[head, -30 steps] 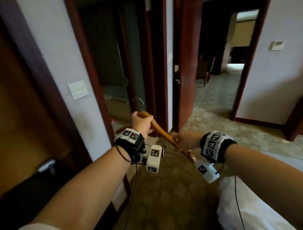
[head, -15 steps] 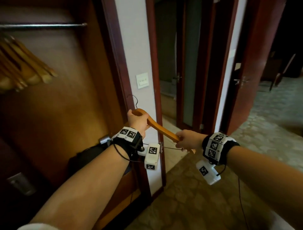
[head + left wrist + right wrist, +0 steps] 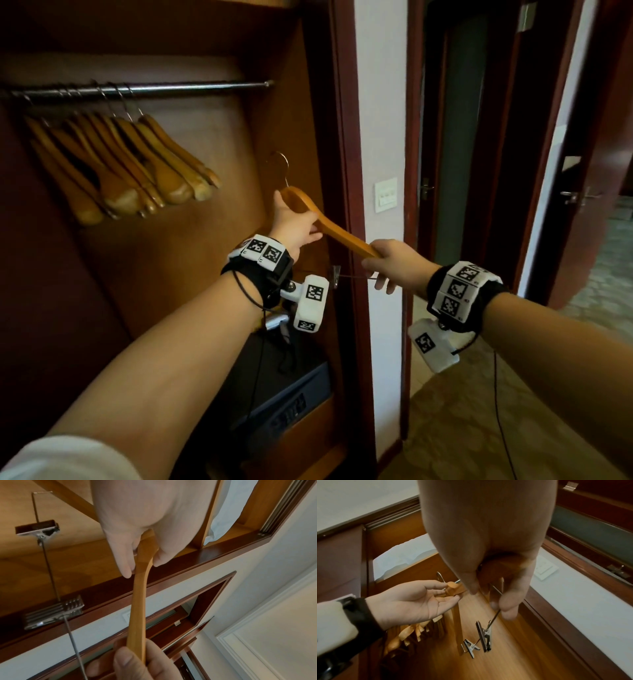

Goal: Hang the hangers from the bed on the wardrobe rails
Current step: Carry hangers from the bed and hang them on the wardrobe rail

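Near the middle of the head view, a curved honey-coloured wooden hanger with a thin metal hook (image 3: 337, 230) is held by both hands in front of the open wardrobe, its hook pointing up and its arm sloping down toward the right. The left hand (image 3: 295, 226) grips the hanger near its neck, just under the hook — in the left wrist view the thumb and fingers (image 3: 124, 561) are pressed against either side of the wood. The right hand (image 3: 394, 265) has its fingers curled round the lower end of the arm; in the right wrist view its fingers (image 3: 510, 601) also pinch the thin metal rod (image 3: 493, 618) that carries two silver clips (image 3: 483, 635).

At the upper left of the head view, a shiny metal wardrobe rail (image 3: 154, 89) runs across the wooden wardrobe interior (image 3: 205, 257), with a bunch of similar wooden hangers (image 3: 130, 168) hanging on it — well apart from the held one, which sits lower and to the right of them. A white wall switch plate (image 3: 386, 194) is on the pale wall to the right of the wardrobe frame.
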Motion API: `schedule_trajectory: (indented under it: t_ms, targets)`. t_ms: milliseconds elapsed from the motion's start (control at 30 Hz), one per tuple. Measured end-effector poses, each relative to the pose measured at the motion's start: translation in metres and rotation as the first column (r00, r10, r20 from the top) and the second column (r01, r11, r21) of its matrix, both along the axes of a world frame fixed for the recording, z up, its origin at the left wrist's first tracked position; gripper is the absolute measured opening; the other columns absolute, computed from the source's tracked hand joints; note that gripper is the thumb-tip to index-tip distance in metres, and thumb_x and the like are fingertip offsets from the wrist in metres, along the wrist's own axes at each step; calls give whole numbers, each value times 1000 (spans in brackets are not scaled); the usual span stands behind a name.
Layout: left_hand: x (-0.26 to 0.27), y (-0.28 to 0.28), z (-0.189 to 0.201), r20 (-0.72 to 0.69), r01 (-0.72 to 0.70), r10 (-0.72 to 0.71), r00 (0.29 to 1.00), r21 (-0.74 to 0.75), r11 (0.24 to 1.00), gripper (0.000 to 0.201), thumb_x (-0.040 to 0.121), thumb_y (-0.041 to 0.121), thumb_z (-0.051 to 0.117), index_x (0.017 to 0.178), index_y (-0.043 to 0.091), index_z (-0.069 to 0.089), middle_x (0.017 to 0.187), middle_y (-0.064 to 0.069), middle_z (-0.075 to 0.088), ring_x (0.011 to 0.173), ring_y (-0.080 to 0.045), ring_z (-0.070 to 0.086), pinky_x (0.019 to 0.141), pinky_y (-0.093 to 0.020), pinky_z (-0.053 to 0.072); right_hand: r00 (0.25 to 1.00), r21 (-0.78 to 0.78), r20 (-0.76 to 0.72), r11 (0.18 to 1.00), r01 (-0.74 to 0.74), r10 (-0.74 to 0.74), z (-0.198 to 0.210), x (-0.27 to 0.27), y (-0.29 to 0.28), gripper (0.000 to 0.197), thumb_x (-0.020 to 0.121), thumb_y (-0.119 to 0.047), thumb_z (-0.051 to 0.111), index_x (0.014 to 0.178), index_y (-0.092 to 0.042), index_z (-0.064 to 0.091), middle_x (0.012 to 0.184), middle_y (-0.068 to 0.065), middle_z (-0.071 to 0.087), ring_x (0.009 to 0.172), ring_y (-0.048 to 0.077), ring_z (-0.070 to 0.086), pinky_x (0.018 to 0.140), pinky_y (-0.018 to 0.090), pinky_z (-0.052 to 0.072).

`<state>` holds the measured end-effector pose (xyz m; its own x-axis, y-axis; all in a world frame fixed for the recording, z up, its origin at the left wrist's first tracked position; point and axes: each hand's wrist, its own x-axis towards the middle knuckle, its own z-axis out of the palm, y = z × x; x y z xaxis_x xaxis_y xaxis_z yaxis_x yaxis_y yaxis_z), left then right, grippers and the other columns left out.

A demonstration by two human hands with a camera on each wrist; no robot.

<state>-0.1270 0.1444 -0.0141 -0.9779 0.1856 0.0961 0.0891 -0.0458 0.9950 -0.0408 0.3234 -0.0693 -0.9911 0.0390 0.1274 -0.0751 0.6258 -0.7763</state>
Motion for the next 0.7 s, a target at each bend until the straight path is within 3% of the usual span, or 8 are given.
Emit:
schedule_trajectory:
  t_ms: [167,267,400,567,667,700]
  targets:
    - [-16,-21,18,-63,65,-69,996,-68,996,94,94,1,59,157,36,-2,133,-11,53,106,-25,63,84,-40,60,998,-121,-58,992,20,-27,26,-32,-39,7,98,-13,56,95,-7,56,78,12,63,63,26,66,56,37,60]
    - [-25,-33,26,-115,76,-86,990,-90,993,90,95,3,59,157,37,3,136,-9,52,98,-18,65,78,-34,61,995,-178,-94,984,25,-42,42,-50,-60,11,99,-11,56,89,-7,55,76,14,61,64,31,64,54,36,59]
    - [-37,-50,36,-189,77,-113,975,-190,979,74,94,5,60,154,28,24,142,-8,48,104,-19,65,75,-31,61,989,-233,-143,972,8,-42,60,-77,-81,9,97,-11,57,91,-4,57,72,15,58,64,36,64,55,38,59]
    - [-52,-67,51,-266,39,-122,956,-299,954,62,92,5,58,148,23,40,146,-5,42,105,-21,63,84,-41,60,973,-218,-223,976,8,-58,80,-111,-98,11,94,-12,61,86,-4,60,68,11,59,62,37,69,66,53,62]
    - [-69,-77,63,-333,-37,-98,938,-377,926,62,92,7,58,149,20,39,145,-6,41,104,-19,60,90,-45,57,963,-212,-255,977,29,-84,93,-138,-110,15,92,-14,63,79,-7,60,68,9,61,67,38,72,67,53,62]
    - [-76,-80,67,-353,-65,-91,931,-405,912,62,92,8,59,150,20,39,146,-6,41,110,-18,58,96,-45,55,962,-214,-258,976,31,-87,97,-148,-115,16,93,-15,63,79,-8,60,69,9,61,67,38,72,67,53,62]
